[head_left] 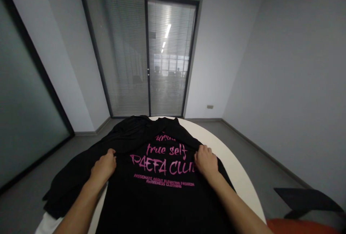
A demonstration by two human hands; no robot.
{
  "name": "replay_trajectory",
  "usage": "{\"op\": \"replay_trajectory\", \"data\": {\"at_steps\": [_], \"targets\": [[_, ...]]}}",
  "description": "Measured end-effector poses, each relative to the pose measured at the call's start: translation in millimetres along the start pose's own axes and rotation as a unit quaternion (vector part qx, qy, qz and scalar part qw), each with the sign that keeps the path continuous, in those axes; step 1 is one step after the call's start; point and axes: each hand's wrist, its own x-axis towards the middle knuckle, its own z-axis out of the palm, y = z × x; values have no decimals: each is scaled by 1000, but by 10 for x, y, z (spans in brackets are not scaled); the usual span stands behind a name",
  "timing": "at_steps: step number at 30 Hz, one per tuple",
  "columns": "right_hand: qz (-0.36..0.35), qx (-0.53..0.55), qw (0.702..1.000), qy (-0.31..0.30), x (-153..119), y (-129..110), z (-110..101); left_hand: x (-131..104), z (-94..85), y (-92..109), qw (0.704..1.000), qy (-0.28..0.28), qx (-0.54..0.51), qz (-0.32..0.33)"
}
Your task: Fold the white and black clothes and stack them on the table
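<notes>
Head view: got black shirt (162,208) spread on pale round counter (227,151), collar end far, pink print (166,167) up. Can read "true self" and most of the small text below; can't make out full top line, partly under a dark fold. Can't see last letter of "PAEFA CLU" either, covered by right hand (207,160). Near end of shirt cut off by frame.

Right hand on shirt's right side, fingers curled closed, apparently gripping fabric; fingertips mostly hidden. Left hand (104,165) just left of print, curled nearly closed too, apparently pinching shirt fabric; exact contact hard to make out, black on black. Both forearms cropped at near edge.

Left: bunched black cloth (124,133), draped past left edge of counter. Can't tell sleeve from second garment. At its near end, white item (48,224), cropped, unidentifiable. Near right: black panel (310,199) and orange-red surface (300,226), both cut off. Far: glass partition (173,57), blurry through blinds.
</notes>
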Motion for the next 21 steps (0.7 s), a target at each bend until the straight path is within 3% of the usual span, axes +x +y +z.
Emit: {"op": "replay_trajectory", "data": {"at_steps": [3, 6, 13, 18, 21], "targets": [[112, -36, 993, -26, 151, 336, 125, 23, 31, 13, 1000, -17, -12, 4], [141, -29, 988, -53, 182, 500, 225, 47, 50, 36, 999, -29, -23, 5], [52, 2, 997, -57, 224, 664, 242, 96, 159, 38, 994, -56, -67, 65], [-34, -21, 996, -80, 413, 1138, 230, -36, 237, 80, 944, -128, -215, 213], [-16, -52, 993, -104, 508, 1232, 226, -116, 234, 127, 931, -168, -235, 221]]}}
